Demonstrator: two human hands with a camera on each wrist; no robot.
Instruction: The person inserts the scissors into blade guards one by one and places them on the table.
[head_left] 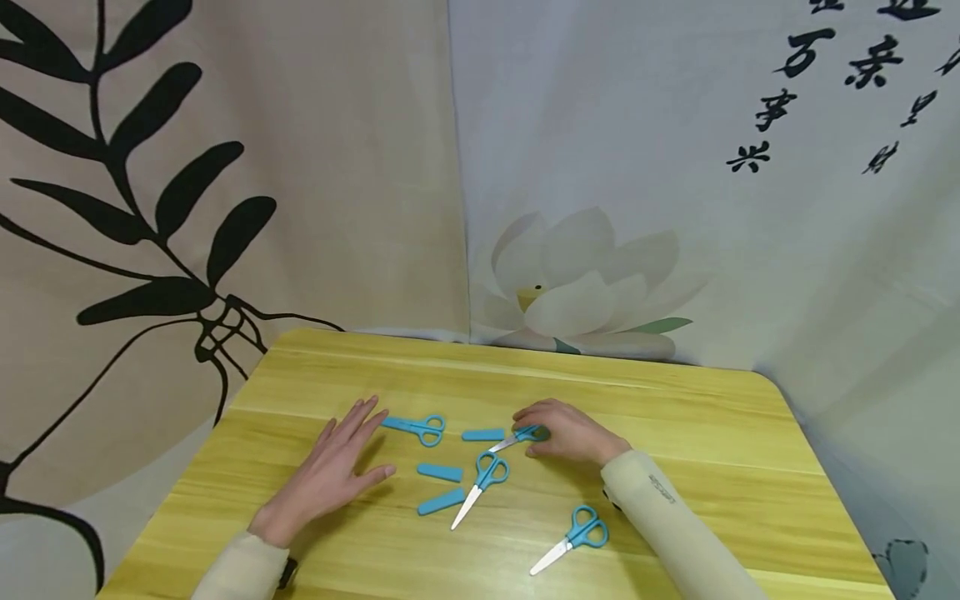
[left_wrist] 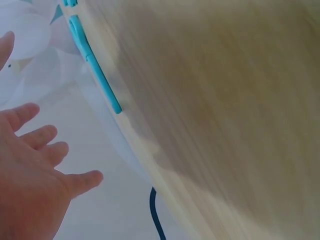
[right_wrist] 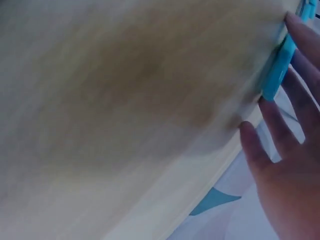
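Note:
My right hand [head_left: 568,432] bends its fingers and thumb round the blue handles of a pair of scissors [head_left: 517,437], partly hidden under the hand; the bare blade points left. In the right wrist view the blue handle [right_wrist: 279,67] lies among the fingers. My left hand [head_left: 335,467] is spread, palm down, holding nothing. By its fingertips lies a pair of scissors [head_left: 416,427] with the blade in a blue cover, also at upper left in the left wrist view. Two more bare-bladed scissors, one pair [head_left: 483,479] mid-table and one pair [head_left: 573,537] nearer me, lie flat.
Three loose blue blade covers lie between the hands: the back cover [head_left: 483,435], the middle cover [head_left: 440,472] and the front cover [head_left: 441,502]. The yellow wooden table [head_left: 675,417] ends at a printed curtain [head_left: 600,167] behind it.

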